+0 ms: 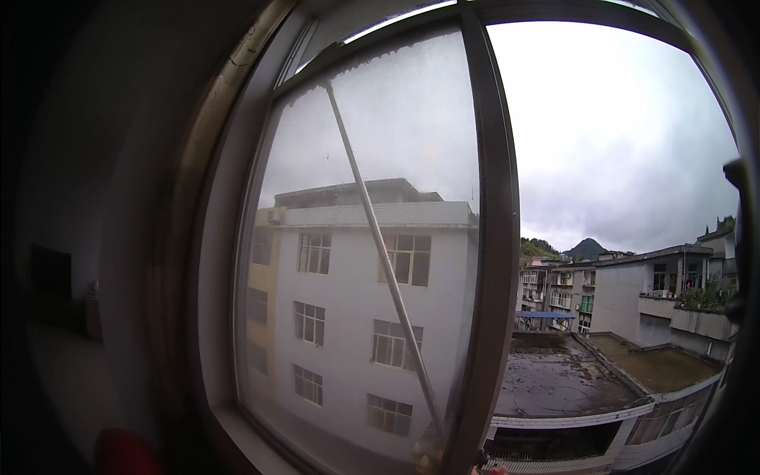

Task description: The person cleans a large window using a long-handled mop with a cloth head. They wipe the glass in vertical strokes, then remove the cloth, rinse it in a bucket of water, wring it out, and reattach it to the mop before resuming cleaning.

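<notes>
A long metal pole point(380, 240) slants across the far side of the left window pane point(356, 148). Its upper end meets a dark, flat head point(322, 58), partly hidden by the upper window rail. Near the pole's foot, a blurred hand shows through the misted glass, apparently my right hand point(424, 456) closed around the pole. A sliver of skin point(497, 471) shows at the bottom edge, right of the upright frame bar point(493, 237); which hand it belongs to cannot be told. Nothing else of my left hand can be made out.
Right of the bar the window stands open onto wet flat roofs point(558, 374) below. Across the way rises a white building point(350, 285). A pale inner sill point(249, 442) runs along the lower left. A blurred red thing point(124, 454) sits in the lower left corner.
</notes>
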